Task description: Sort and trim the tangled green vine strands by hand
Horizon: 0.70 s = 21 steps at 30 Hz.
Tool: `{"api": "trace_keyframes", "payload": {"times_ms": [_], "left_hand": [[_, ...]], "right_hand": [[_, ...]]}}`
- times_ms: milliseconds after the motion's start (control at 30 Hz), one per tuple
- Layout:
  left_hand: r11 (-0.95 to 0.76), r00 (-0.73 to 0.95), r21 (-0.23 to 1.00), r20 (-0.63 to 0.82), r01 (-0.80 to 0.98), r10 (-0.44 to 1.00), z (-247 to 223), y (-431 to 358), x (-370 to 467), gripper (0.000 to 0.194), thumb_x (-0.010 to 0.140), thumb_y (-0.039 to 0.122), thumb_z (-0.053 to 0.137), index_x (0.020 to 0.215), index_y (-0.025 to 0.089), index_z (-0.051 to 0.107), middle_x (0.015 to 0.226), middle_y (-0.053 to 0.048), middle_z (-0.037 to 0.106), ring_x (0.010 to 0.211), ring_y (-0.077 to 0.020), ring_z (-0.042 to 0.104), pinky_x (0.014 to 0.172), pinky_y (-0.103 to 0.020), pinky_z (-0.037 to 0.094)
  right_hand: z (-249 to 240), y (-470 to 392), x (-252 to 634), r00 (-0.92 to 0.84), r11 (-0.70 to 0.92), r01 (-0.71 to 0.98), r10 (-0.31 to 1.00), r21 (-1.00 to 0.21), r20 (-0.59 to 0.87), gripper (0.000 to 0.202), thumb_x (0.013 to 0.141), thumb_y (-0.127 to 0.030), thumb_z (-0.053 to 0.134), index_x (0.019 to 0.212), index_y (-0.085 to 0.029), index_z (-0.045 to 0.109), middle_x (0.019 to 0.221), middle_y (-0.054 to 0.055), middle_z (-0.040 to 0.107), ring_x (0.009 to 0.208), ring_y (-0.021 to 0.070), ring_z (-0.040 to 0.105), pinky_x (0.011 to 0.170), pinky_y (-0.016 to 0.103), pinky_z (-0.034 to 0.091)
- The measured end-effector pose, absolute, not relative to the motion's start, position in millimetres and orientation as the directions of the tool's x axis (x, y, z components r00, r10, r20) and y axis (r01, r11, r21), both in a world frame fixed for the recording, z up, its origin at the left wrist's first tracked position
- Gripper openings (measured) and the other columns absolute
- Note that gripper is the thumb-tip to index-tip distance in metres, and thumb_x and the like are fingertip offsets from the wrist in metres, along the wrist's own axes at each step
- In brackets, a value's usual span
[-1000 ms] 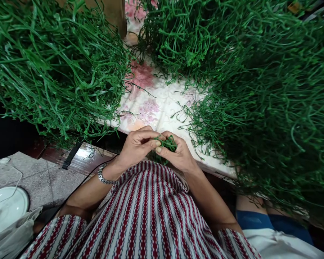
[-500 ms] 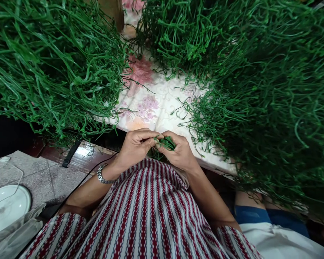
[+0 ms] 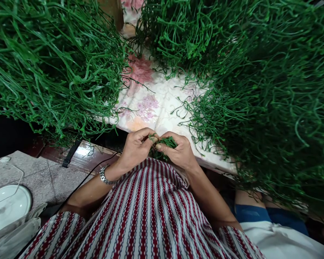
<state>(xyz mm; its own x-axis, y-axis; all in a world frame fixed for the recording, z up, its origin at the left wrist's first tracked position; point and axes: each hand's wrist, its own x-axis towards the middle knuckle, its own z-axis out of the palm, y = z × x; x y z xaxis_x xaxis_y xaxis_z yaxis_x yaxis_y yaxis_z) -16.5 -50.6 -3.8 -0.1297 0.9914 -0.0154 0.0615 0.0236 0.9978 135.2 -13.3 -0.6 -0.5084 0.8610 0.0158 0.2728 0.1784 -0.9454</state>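
Above my lap, at the near edge of the table, both of my hands meet. My right hand (image 3: 180, 151) is closed around a small bunch of thin green stems (image 3: 169, 142), whose ends show between thumb and fingers. With thumb and forefinger, my left hand (image 3: 137, 146) pinches a bit of green at the end of that bunch, its fingertips against those of my right hand. Whether the stems are real or artificial I cannot tell.
A tall heap of green stems (image 3: 56, 68) covers the table's left side; a larger heap (image 3: 259, 86) fills the right. Between them shows a floral tablecloth (image 3: 164, 97). At lower left is a round white base (image 3: 8, 208). Another person's leg in blue (image 3: 252, 214) is at right.
My left hand has turned slightly and its fingertips have drawn back a little from the bunch. My right thumb now presses lower on the stems. The heaps have not moved.
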Motion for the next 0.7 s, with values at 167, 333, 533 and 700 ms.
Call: {"api": "trace_keyframes", "payload": {"times_ms": [167,333,533,700], "left_hand": [[0.095,-0.021,0.993,-0.097,-0.064,0.995,4.0,-44.1,-24.7,0.007,0.069,0.017,0.063,0.064,0.012,0.063,0.055,0.003,0.057,0.049,-0.0051,0.046,0.049,-0.017,0.037],[0.208,0.121,0.939,-0.181,-0.275,0.976,7.0,-37.7,-30.1,0.016,0.065,0.023,0.07,0.062,0.012,0.059,0.046,0.004,0.052,0.039,-0.0036,0.039,0.039,-0.017,0.03],[0.114,-0.053,0.979,-0.124,-0.168,0.991,4.8,-40.9,-23.2,0.007,0.067,0.015,0.067,0.066,0.013,0.061,0.055,0.004,0.052,0.042,-0.0017,0.038,0.04,-0.015,0.029],[0.086,-0.106,0.972,-0.111,-0.217,0.988,-0.5,-45.0,-17.4,0.005,0.069,0.013,0.065,0.07,0.013,0.06,0.057,0.005,0.054,0.043,-0.0022,0.041,0.042,-0.014,0.033]], "right_hand": [[9.0,-1.6,141.3,-0.642,0.272,0.258,0.765,-0.927,0.046,0.012,0.077,-0.025,0.062,0.074,-0.013,0.061,0.059,-0.002,0.058,0.051,0.0067,0.05,0.05,0.017,0.038],[12.8,0.3,142.6,-0.697,0.416,0.218,0.7,-0.883,0.157,0.009,0.078,-0.023,0.062,0.078,-0.014,0.063,0.066,0.001,0.064,0.055,0.0074,0.054,0.054,0.017,0.042],[-1.0,-15.3,134.5,-0.509,0.405,0.327,0.837,-0.854,0.202,0.007,0.078,-0.022,0.061,0.083,-0.017,0.06,0.068,-0.002,0.063,0.057,0.0077,0.055,0.057,0.018,0.044],[-13.9,-20.4,130.3,-0.444,0.523,0.355,0.824,-0.775,0.352,0.012,0.08,-0.018,0.054,0.092,-0.018,0.056,0.08,0.003,0.062,0.069,0.012,0.057,0.065,0.025,0.047]]}}
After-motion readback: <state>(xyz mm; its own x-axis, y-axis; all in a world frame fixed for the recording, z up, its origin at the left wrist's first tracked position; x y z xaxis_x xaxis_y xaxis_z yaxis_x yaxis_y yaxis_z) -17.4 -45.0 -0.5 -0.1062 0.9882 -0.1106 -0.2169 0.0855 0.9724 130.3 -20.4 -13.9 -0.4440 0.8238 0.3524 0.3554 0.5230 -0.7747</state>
